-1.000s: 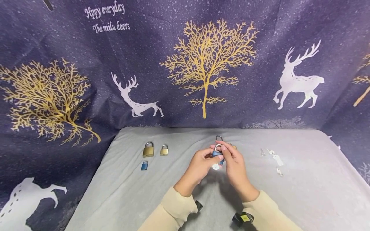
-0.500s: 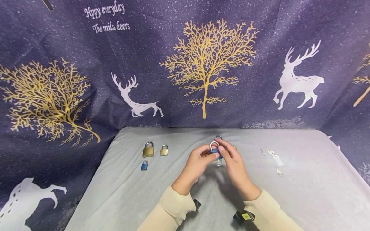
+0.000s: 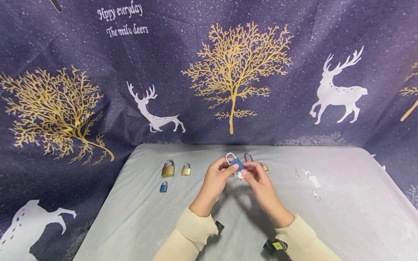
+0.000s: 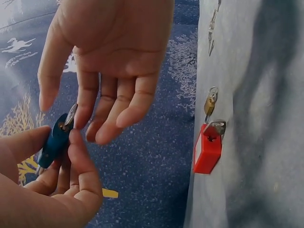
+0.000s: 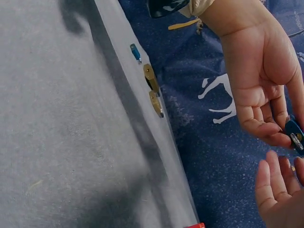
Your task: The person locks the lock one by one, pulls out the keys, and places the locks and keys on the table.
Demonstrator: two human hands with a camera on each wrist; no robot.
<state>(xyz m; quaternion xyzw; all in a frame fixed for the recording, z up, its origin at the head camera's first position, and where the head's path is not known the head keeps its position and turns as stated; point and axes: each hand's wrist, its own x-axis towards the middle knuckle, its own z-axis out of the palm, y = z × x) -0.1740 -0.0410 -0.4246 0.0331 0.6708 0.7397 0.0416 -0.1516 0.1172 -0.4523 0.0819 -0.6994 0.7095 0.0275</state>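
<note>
While blue padlock (image 3: 238, 164) is pinched above the surface (image 3: 147, 224) by fingers of the left hand (image 3: 214, 178), its key (image 4: 71, 115) is presented at five o'clock; right hand (image 3: 263, 184) fingers are loosely parted, contact unclear. Body best kept firm, key straight.

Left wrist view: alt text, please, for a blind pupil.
The left hand grips a blue padlock with a key in it, the right hand close by; a red padlock and a brass padlock rest on grey cloth.
</note>
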